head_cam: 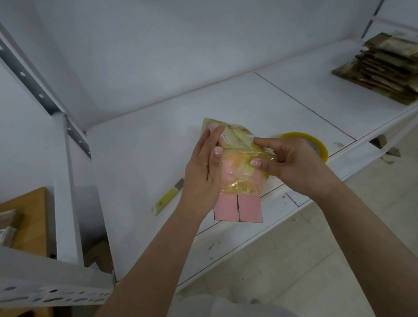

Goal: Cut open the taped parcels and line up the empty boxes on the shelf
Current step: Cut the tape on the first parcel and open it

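Right above the white shelf (224,104), a pink parcel (239,193) wrapped in yellowish tape sits between both hands. Left hand (203,168) grips its left side, thumb across the front; right hand (293,163) pinches the loose tape at its upper right. Behind lie a yellow cutter (167,197) and a tape roll (309,143).

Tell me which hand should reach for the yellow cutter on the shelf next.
Probably the left hand: the yellow cutter lies on the shelf just to its left, while the right hand pinches the tape on the pink parcel and would have to cross over it.
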Available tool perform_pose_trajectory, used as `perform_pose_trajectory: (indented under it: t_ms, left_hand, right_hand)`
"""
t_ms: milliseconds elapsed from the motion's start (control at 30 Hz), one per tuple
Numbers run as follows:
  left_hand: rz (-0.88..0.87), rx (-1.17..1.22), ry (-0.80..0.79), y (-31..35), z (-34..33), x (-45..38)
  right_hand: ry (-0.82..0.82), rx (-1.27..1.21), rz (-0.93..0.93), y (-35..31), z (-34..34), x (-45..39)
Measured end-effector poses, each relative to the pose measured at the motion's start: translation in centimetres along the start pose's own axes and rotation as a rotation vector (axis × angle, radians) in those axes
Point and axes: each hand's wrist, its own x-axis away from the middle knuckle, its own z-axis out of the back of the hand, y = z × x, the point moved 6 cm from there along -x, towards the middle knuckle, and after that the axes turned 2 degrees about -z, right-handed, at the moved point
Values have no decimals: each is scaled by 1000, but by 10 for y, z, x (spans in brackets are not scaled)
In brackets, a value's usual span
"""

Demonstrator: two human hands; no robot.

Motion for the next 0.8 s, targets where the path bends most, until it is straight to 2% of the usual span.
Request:
perform_pose_trajectory:
  t_ms: [200, 367, 567, 733, 800]
  left_hand:
    - [-11, -29, -27, 5, -9, 3]
    - [-34, -182, 27, 11, -9, 1]
    - [-60, -276, -41, 12, -12, -2]
    - [6, -226, 132, 13, 3, -7]
    - [5, -256, 174, 14, 8, -8]
  right_hand:
    - [9, 9, -16, 1, 0, 2]
    - [15, 14, 24, -12, -2, 4]
    - [14, 23, 29, -13, -1, 3]
    - [154, -44, -105, -3, 4, 3]
    - [225, 23, -117, -5, 8, 4]
